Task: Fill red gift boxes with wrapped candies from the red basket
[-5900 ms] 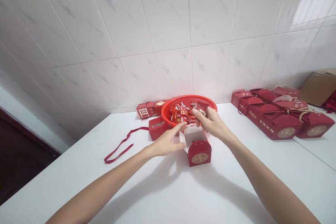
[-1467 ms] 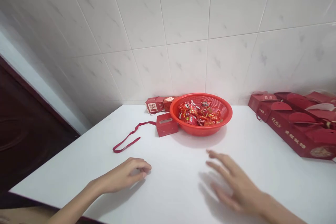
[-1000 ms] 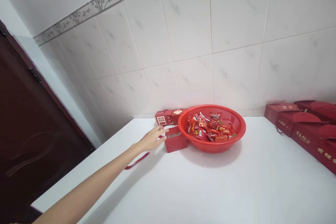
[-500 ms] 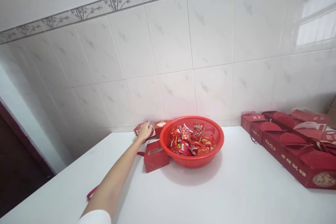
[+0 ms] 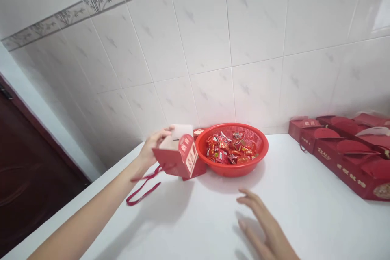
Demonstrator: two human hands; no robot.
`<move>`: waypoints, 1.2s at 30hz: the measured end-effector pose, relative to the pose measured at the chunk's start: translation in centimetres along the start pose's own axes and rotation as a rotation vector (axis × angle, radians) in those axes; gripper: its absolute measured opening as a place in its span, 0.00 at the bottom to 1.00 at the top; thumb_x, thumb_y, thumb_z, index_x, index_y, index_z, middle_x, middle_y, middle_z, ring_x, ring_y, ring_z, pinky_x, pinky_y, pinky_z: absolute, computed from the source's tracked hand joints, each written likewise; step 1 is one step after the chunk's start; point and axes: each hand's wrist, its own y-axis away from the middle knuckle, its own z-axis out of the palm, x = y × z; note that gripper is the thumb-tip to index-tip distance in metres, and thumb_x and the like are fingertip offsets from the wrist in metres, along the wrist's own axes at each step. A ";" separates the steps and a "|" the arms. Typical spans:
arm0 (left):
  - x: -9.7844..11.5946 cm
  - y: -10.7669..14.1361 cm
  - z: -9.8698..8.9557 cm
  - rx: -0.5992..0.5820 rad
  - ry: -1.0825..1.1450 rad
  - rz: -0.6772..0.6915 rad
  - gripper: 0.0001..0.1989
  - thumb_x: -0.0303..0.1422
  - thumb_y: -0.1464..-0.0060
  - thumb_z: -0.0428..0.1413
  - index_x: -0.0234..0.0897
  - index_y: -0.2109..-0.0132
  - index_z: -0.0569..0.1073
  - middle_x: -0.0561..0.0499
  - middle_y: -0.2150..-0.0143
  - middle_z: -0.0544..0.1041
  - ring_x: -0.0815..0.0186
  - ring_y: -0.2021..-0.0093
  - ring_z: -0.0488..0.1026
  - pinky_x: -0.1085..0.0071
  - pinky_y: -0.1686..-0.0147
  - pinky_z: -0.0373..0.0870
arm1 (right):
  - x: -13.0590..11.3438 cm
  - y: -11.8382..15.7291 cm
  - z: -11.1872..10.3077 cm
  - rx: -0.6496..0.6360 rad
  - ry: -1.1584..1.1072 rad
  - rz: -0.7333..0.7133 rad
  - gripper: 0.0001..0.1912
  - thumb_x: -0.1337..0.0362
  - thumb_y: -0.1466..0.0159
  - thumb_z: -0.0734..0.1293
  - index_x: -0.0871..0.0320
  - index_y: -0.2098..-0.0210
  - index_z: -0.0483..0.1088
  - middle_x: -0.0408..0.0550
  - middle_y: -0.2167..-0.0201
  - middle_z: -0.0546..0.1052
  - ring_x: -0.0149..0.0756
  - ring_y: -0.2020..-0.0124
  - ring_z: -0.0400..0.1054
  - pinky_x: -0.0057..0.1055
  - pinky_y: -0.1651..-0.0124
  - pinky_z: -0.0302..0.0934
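Note:
My left hand (image 5: pixel 152 146) grips an open red gift box (image 5: pixel 176 160) by its far left side, holding it raised and tilted just left of the basket. The box has pale inner walls, white lettering and a printed front. A dark red ribbon (image 5: pixel 143 195) trails from it. My right hand (image 5: pixel 262 223) hovers over the table at the lower right, fingers apart, with nothing in it. Between and beyond my hands stands a red plastic basket (image 5: pixel 231 170) holding many red-wrapped candies (image 5: pixel 228 150). Another red box is mostly hidden behind the held one.
Several red gift boxes (image 5: pixel 338 150) stand in rows on the right side of the white table (image 5: pixel 213 223). A tiled wall (image 5: pixel 210 97) rises along the table's back. A dark red door (image 5: pixel 36 170) is at the left.
My left hand has lifted the gift box from beside the wall and brought it nearer, its ribbon hanging. My right hand has come into view at the lower right. The view has shifted.

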 end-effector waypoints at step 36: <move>-8.4 6.1 4.6 -0.771 -0.278 -0.246 0.22 0.35 0.51 0.59 0.43 0.48 0.80 0.47 0.39 0.74 0.51 0.39 0.68 0.57 0.40 0.65 | -0.8 -2.0 -2.2 0.135 -0.524 0.453 0.16 0.47 0.33 0.63 0.52 0.59 0.64 0.47 0.59 0.76 0.43 0.59 0.72 0.35 0.58 0.68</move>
